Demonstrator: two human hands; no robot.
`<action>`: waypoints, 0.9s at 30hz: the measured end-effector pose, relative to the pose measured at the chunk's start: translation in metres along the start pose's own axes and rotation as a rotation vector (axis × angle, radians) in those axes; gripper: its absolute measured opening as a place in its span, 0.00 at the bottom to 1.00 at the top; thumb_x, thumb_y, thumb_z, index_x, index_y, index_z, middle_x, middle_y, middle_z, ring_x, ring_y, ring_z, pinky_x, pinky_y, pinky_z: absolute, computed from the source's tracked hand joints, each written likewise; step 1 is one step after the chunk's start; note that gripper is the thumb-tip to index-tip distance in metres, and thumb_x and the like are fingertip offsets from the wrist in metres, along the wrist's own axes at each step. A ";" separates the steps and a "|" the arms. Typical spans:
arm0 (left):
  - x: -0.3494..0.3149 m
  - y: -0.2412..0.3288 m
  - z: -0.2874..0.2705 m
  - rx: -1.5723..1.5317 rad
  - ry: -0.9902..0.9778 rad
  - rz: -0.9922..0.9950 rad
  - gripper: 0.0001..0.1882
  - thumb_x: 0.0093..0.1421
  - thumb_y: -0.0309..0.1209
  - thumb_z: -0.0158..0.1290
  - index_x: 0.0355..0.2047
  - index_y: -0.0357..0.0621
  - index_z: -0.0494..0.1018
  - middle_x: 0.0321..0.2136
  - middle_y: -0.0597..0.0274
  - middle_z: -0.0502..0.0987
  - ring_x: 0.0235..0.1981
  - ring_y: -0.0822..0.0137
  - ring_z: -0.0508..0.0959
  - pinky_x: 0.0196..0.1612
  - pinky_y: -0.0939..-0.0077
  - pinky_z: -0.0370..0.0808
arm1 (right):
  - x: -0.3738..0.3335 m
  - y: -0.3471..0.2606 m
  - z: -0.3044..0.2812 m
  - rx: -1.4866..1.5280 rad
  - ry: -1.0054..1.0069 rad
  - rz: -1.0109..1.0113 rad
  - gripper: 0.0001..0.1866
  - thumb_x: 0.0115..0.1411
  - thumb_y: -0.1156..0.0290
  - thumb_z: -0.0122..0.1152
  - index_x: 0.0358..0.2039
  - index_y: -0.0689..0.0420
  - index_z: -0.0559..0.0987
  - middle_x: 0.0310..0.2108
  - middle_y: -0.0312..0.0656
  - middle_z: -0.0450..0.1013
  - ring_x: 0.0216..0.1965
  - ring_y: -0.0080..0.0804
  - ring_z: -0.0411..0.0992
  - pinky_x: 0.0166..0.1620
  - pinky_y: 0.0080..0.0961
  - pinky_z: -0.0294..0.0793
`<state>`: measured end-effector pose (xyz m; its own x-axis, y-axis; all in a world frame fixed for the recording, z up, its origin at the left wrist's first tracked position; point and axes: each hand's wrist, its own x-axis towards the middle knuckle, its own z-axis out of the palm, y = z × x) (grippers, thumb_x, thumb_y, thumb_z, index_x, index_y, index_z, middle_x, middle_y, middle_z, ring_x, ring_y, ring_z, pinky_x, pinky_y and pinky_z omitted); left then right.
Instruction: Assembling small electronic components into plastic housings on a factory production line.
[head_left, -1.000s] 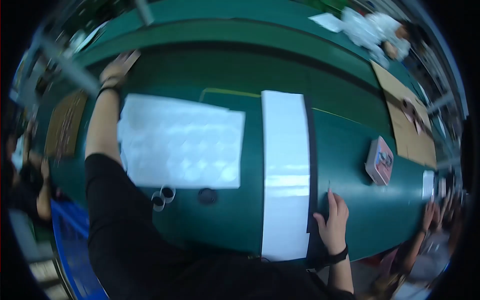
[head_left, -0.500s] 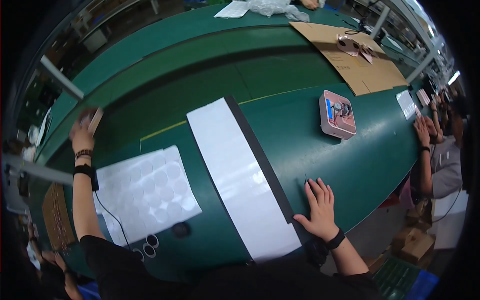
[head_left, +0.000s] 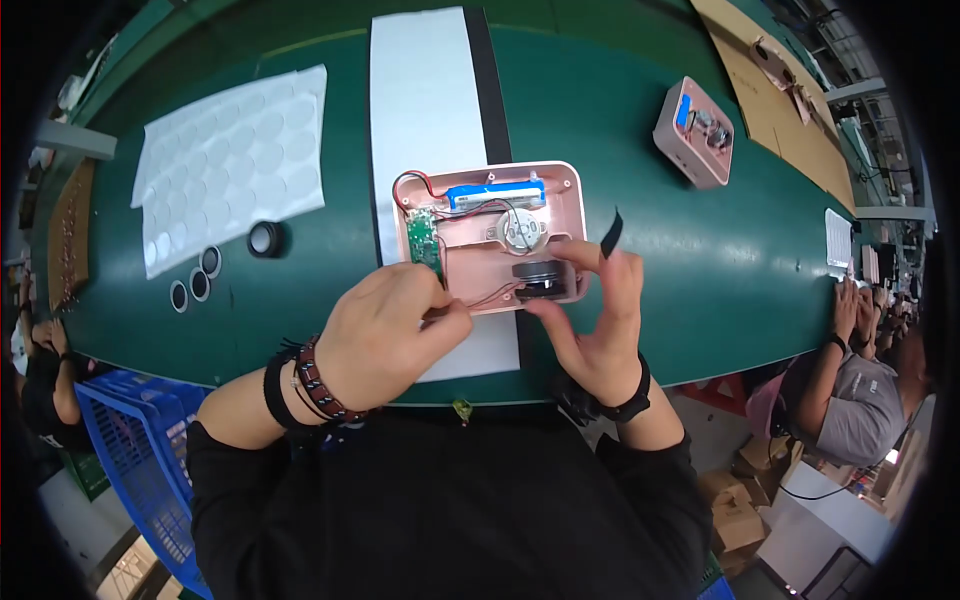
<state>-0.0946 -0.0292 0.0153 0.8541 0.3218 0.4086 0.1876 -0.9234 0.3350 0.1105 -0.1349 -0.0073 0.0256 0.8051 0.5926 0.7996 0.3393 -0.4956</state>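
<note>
Covering most of the view, a smooth green tabletop (head_left: 300, 310) bears the work; a long white sheet (head_left: 425, 90) with a dark strip (head_left: 486, 90) along its right side runs away from the person. On the floor at left stands a slatted blue plastic crate (head_left: 135, 440); at right, brown cartons (head_left: 735, 510). A co-worker in a grey top (head_left: 865, 400) sits at the right end.

Container 1: a pale pink, round-cornered housing (head_left: 576, 200), directly before the person, over the white sheet, open side up. Contents: blue-wrapped cylindrical battery (head_left: 495, 195) along the far wall; green circuit board (head_left: 424, 240) at left; round metallic part (head_left: 522, 232) near the middle; black round part (head_left: 540, 275) in the near-right corner; red and black wires looping at far left.

Left hand (head_left: 395, 315): thumb and forefinger closed in a pinch on thin wires (head_left: 490, 297) at the near wall. Right hand (head_left: 600, 320): thumb and forefinger spread about the black round part — cannot tell whether they press it. A black strip (head_left: 612, 232) juts from its forefinger.

Container 2: a similar pink box (head_left: 685, 160), far right, also holding a blue cylinder, beside flat cardboard (head_left: 770, 125).

Left side: glossy white sheet of circular cut-outs (head_left: 235, 160); near it, white-rimmed dark discs (head_left: 179, 296) and a thicker black ring (head_left: 265, 240).
</note>
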 end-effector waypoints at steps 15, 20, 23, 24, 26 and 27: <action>-0.004 -0.055 -0.006 -0.111 -0.206 0.334 0.07 0.47 0.26 0.56 0.27 0.46 0.69 0.34 0.64 0.72 0.37 0.62 0.76 0.48 0.68 0.77 | 0.006 -0.007 0.008 0.242 -0.244 -0.092 0.44 0.45 0.76 0.69 0.63 0.58 0.60 0.36 0.41 0.71 0.33 0.39 0.68 0.39 0.33 0.66; 0.015 -0.070 -0.001 0.049 -0.144 0.545 0.08 0.49 0.26 0.55 0.31 0.47 0.71 0.41 0.65 0.75 0.44 0.62 0.75 0.53 0.66 0.73 | 0.026 0.006 0.023 0.183 -0.369 -0.014 0.44 0.48 0.82 0.65 0.66 0.55 0.57 0.37 0.43 0.74 0.33 0.39 0.70 0.41 0.34 0.70; 0.012 -0.064 -0.002 -0.013 -0.150 0.342 0.11 0.48 0.26 0.55 0.34 0.47 0.73 0.41 0.65 0.75 0.45 0.63 0.74 0.51 0.67 0.71 | 0.035 0.007 0.023 0.118 -0.453 -0.002 0.43 0.48 0.84 0.62 0.65 0.55 0.58 0.36 0.43 0.73 0.32 0.39 0.71 0.39 0.32 0.72; 0.009 -0.060 -0.003 -0.045 -0.153 0.237 0.12 0.48 0.26 0.55 0.36 0.47 0.74 0.40 0.65 0.75 0.46 0.63 0.74 0.50 0.67 0.70 | 0.039 0.006 0.021 0.078 -0.490 -0.022 0.43 0.48 0.86 0.61 0.65 0.54 0.58 0.36 0.44 0.73 0.32 0.39 0.71 0.39 0.32 0.72; 0.004 -0.043 -0.003 -0.029 -0.122 0.131 0.13 0.49 0.26 0.55 0.37 0.47 0.74 0.40 0.65 0.75 0.46 0.64 0.74 0.48 0.67 0.69 | 0.042 0.008 0.021 0.034 -0.531 -0.040 0.43 0.47 0.87 0.60 0.65 0.54 0.58 0.36 0.44 0.73 0.32 0.39 0.71 0.38 0.31 0.73; 0.001 -0.032 -0.001 -0.013 -0.097 0.025 0.14 0.49 0.26 0.55 0.39 0.47 0.74 0.39 0.66 0.75 0.45 0.64 0.74 0.47 0.67 0.68 | 0.042 0.010 0.021 0.034 -0.513 -0.061 0.43 0.48 0.88 0.59 0.65 0.54 0.58 0.35 0.44 0.73 0.32 0.38 0.71 0.38 0.30 0.73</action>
<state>-0.1004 0.0012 0.0061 0.9013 0.2767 0.3332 0.1602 -0.9277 0.3372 0.1070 -0.0877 -0.0001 -0.3248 0.9155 0.2375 0.7704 0.4017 -0.4950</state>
